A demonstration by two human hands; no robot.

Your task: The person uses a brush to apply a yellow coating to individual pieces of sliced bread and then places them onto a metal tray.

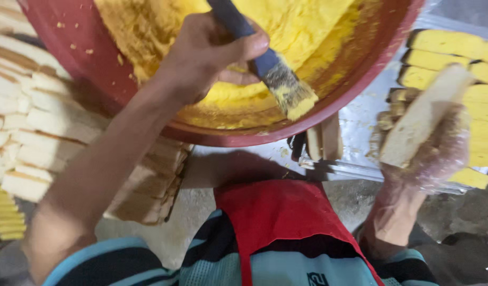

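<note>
Grey floor underfoot, stacks of plain bread slices [21,122] at my left. Left grip [207,55] closed around a blue-handled brush [275,74], bristles over yellow spread in the red bowl [360,69]. Right grip [434,143], in a clear glove, holds a bread slice [421,114] above the tray [360,114] of coated slices [482,95].

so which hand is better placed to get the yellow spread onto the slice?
Left, probably. The left hand grips the blue-handled brush, its bristles loaded and resting in the yellow spread inside the red bowl. The right hand, in a clear glove, just holds the bread slice up, face exposed.
</note>
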